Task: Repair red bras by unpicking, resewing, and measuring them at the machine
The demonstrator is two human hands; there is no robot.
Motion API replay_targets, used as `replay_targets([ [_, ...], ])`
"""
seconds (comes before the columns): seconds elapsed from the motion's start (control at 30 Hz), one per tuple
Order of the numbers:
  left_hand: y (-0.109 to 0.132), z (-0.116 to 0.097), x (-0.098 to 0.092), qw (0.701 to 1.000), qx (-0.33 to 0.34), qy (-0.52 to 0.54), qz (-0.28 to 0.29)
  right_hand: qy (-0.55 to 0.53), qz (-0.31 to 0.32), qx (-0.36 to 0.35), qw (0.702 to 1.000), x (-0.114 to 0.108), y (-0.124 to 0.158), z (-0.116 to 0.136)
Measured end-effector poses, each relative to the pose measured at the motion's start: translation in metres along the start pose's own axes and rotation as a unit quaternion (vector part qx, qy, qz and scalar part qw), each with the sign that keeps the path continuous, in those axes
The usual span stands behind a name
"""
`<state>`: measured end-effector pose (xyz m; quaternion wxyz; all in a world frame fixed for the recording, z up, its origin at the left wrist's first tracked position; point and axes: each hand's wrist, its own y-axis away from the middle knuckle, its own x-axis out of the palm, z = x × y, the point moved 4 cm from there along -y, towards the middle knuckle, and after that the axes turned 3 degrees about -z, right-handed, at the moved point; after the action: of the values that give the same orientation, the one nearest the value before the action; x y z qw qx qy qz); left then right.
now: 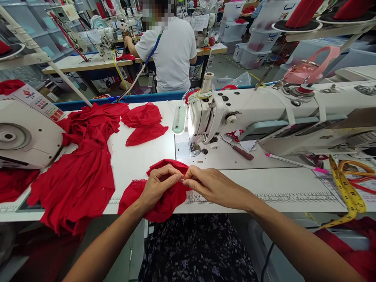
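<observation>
A small red lace fabric piece lies at the front edge of the white sewing table, just in front of the sewing machine. My left hand pinches its upper edge, fingers closed. My right hand meets it from the right, also pinched on the same edge. The two sets of fingertips touch at the middle. The machine's needle area is a short way behind my hands, lit by its lamp.
A big heap of red fabric covers the table's left side, with two smaller red pieces behind. A screwdriver-like tool, a pink pen, yellow tape measure and scissors lie right. A person in white sits ahead.
</observation>
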<state>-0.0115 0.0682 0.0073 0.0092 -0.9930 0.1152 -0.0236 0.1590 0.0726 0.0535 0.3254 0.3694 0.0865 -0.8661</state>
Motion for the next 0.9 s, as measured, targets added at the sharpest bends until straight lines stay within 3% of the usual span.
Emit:
replay_targets([
  [0.13,0.0,0.001,-0.001,1.0,0.001,0.013,-0.008,0.022,-0.044,0.002,0.999,0.002,-0.003,-0.006],
  [0.27,0.001,0.007,-0.004,0.996,-0.021,0.069,-0.053,-0.033,-0.085,0.028,0.995,0.0,0.006,-0.018],
  [0.4,0.001,0.009,-0.003,0.996,-0.024,0.07,-0.048,-0.046,-0.096,-0.012,0.994,0.013,0.019,-0.027],
  [0.53,0.001,0.001,-0.002,1.0,0.004,-0.018,-0.02,0.061,-0.182,-0.072,0.979,0.031,0.029,-0.037],
  [0.67,0.006,-0.018,0.007,0.984,0.07,-0.158,0.05,0.11,-0.251,-0.131,0.953,0.038,0.034,-0.039],
  [0.8,0.012,-0.033,0.021,0.946,0.152,-0.269,0.095,0.121,-0.267,-0.104,0.951,0.036,0.033,-0.035],
  [0.9,0.012,-0.028,0.028,0.928,0.172,-0.315,0.102,0.119,-0.277,-0.068,0.951,0.034,0.029,-0.031],
])
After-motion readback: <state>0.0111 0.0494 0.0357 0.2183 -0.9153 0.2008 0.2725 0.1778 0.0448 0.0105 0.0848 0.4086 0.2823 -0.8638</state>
